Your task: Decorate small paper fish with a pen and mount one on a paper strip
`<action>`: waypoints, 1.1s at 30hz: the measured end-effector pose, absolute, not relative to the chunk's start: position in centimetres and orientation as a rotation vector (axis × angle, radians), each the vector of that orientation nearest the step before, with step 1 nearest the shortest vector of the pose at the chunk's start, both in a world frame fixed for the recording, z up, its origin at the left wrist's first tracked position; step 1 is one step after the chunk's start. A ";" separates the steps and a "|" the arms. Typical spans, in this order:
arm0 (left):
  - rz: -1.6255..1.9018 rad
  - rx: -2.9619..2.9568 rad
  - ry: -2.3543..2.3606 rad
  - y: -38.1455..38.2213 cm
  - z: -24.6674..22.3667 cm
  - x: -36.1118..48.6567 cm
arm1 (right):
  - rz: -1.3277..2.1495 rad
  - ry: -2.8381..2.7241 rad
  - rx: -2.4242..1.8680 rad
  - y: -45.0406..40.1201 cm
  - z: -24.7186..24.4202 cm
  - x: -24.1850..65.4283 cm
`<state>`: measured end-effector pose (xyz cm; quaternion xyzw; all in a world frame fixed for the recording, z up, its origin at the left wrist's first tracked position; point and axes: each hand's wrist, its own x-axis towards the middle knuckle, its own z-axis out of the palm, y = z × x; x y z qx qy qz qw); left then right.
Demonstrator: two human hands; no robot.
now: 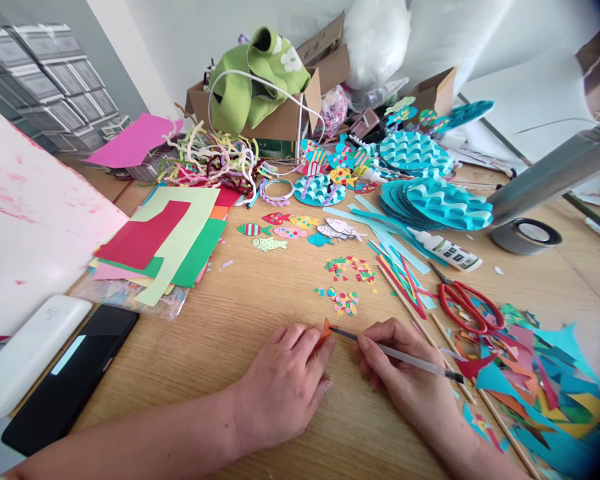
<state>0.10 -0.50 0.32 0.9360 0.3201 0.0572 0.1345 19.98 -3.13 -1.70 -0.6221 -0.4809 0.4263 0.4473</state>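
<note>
A head-worn camera looks forward and down over the wooden tabletop [180,360], near the left hand [287,377] and right hand [405,367].

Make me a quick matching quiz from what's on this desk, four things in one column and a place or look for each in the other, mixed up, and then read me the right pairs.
Things
1. Pen
2. Orange paper piece
3. Scissors
4. Glue bottle

Place or look
A. Red-handled
B. Held in the right hand
C. White, lying on its side
D. Held by the left hand

Right pairs: 1-B, 2-D, 3-A, 4-C
</note>
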 end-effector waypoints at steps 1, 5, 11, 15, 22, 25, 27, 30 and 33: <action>0.168 2.710 0.927 -0.5 0.3 0.1 | 1.064 -1.192 -1.545 -3.1 -1.7 20.0; 0.187 2.704 0.920 -0.4 0.4 0.0 | 1.085 -1.183 -1.554 -3.1 -1.6 20.0; 0.284 2.762 0.914 0.0 0.2 -0.2 | 1.066 -1.115 -1.572 -3.2 -1.0 19.8; 0.370 2.796 0.877 0.3 0.0 -0.4 | 1.075 -1.152 -1.579 -3.3 -0.8 19.9; 0.413 2.778 0.873 0.3 0.0 -0.4 | 1.044 -1.285 -1.549 -3.3 -1.7 20.3; 0.368 2.749 0.867 0.1 0.2 -0.3 | 1.033 -1.309 -1.545 -3.3 -1.9 20.3; 0.315 2.750 0.871 0.0 0.3 -0.3 | 1.014 -1.319 -1.541 -3.4 -1.9 20.3; 0.254 2.770 0.900 -0.1 0.4 -0.2 | 0.993 -1.315 -1.540 -3.5 -1.8 20.3; 0.235 2.774 0.928 -0.2 0.4 0.0 | 1.004 -1.302 -1.555 -3.6 -1.7 20.3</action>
